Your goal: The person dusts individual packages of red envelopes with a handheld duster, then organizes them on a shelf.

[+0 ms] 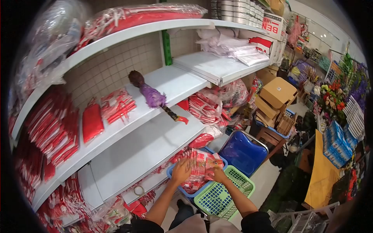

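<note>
Plastic-wrapped red-and-white packets [199,162] are bunched between my two hands, over a blue basket [170,171]. My left hand [181,171] grips their left side, with its fingers lying along the wrapping. At the right side, my right hand [218,174] is closed on the packets, and some of its fingers are hidden. More red packets fill the blue basket beneath. A green plastic basket [229,194] stands right beside it, under my right forearm.
White shelves [136,132] curve along the left, carrying stacked red packets [52,124] and a purple feather duster [153,95] that juts over the edge. A blue folding chair seat [243,152] stands beyond the baskets. Cardboard boxes [278,93] are piled behind, and a wooden board [320,174] lies right.
</note>
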### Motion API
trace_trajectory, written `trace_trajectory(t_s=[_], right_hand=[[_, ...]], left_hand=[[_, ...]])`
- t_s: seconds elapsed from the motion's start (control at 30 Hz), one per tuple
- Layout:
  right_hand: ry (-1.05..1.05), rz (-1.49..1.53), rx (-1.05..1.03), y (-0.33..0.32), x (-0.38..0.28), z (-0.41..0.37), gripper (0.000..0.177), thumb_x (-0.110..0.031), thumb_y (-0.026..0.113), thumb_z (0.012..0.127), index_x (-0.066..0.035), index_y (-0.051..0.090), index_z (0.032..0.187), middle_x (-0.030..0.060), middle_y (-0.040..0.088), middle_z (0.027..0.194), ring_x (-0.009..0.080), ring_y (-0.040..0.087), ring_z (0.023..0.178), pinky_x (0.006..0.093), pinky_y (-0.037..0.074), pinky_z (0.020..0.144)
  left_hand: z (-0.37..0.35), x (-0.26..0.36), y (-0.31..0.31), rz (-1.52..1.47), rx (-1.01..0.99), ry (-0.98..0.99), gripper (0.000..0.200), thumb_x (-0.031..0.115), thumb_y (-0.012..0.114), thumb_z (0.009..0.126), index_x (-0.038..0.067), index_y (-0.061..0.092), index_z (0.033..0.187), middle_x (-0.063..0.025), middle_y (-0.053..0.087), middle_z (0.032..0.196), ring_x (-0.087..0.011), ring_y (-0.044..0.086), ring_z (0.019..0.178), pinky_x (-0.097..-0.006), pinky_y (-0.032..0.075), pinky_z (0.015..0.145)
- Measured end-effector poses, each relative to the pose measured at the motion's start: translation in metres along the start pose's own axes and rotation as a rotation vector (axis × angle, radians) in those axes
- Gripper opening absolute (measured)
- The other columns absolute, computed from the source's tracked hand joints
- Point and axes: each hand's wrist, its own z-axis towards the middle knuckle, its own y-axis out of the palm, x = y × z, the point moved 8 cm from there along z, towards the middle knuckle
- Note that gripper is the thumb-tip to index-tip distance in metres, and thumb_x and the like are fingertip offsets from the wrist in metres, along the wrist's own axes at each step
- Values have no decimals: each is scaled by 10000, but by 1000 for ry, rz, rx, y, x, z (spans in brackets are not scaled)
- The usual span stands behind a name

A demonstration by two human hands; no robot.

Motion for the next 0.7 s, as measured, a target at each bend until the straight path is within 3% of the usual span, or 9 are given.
trace_trajectory(t_s=[0.07, 0.17, 0.3, 0.33, 0.43, 0.5, 0.6, 0.63, 0.7], right_hand=[[71, 61, -15, 19, 16, -21, 521, -432, 580, 800, -141, 511, 1226, 220, 460, 1241, 426, 470, 1091, 480, 403, 920], [223, 29, 4, 41, 44, -52, 523, -384, 614, 790, -107, 505, 1221, 270, 480, 1191, 426, 458, 1108, 473, 393, 931], [337, 68, 161, 59, 63, -61, 525, -380, 618, 787, -137, 495, 1236, 316, 388, 1254, 455, 391, 1174, 466, 377, 959], [357, 94, 174, 63, 65, -62, 512, -348, 625, 787, -160, 494, 1244, 331, 336, 1284, 463, 361, 1196, 469, 366, 972], [432, 159, 326, 67, 85, -66, 494, -310, 624, 795, -181, 492, 1253, 306, 366, 1289, 467, 323, 1225, 474, 336, 999], [474, 226, 400, 71, 99, -65, 448, -273, 619, 802, -188, 521, 1231, 184, 523, 1215, 482, 264, 1251, 484, 282, 1035], [463, 364, 377, 81, 122, -59, 402, -277, 615, 806, -176, 560, 1191, 119, 559, 1195, 483, 236, 1265, 485, 259, 1050], [495, 294, 454, 82, 128, -59, 392, -250, 622, 807, -153, 566, 1183, 155, 596, 1080, 409, 400, 1184, 452, 370, 969], [474, 525, 454, 86, 141, -58, 437, -210, 671, 773, -132, 564, 1189, 158, 596, 899, 281, 542, 1010, 388, 456, 831]], left_hand=[[-14, -11, 31, -52, -25, 76, 477, 186, 617, 748, 48, 516, 1194, -186, 453, 1293, -309, 381, 1246, -388, 294, 1045], [-23, -26, 97, -1, -266, 44, 484, 181, 614, 756, 38, 508, 1206, -178, 445, 1303, -305, 370, 1256, -387, 292, 1044], [-27, -66, 162, 133, -445, 19, 568, 249, 626, 747, 87, 480, 1271, -149, 349, 1396, -311, 289, 1308, -406, 269, 1056], [-27, -74, 173, 118, -499, -12, 609, 292, 629, 735, 119, 466, 1296, -129, 264, 1446, -306, 204, 1347, -442, 250, 1061], [-19, -88, 187, 215, -527, 75, 631, 309, 643, 723, 142, 463, 1304, -109, 205, 1472, -292, 121, 1373, -468, 241, 1061], [-22, -108, 202, 327, -657, 19, 793, 409, 704, 640, 241, 394, 1350, -79, 143, 1493, -277, 77, 1383, -538, 152, 1069], [-28, -120, 211, 409, -740, -30, 950, 529, 727, 558, 336, 300, 1384, -62, 104, 1502, -276, 93, 1381, -600, 36, 1056], [-28, -119, 212, 392, -721, -19, 946, 531, 725, 561, 333, 303, 1384, -62, 105, 1502, -282, 94, 1380, -599, 43, 1056], [-30, -121, 213, 363, -679, 2, 939, 534, 722, 567, 326, 307, 1383, -61, 106, 1502, -294, 95, 1378, -597, 56, 1057]])
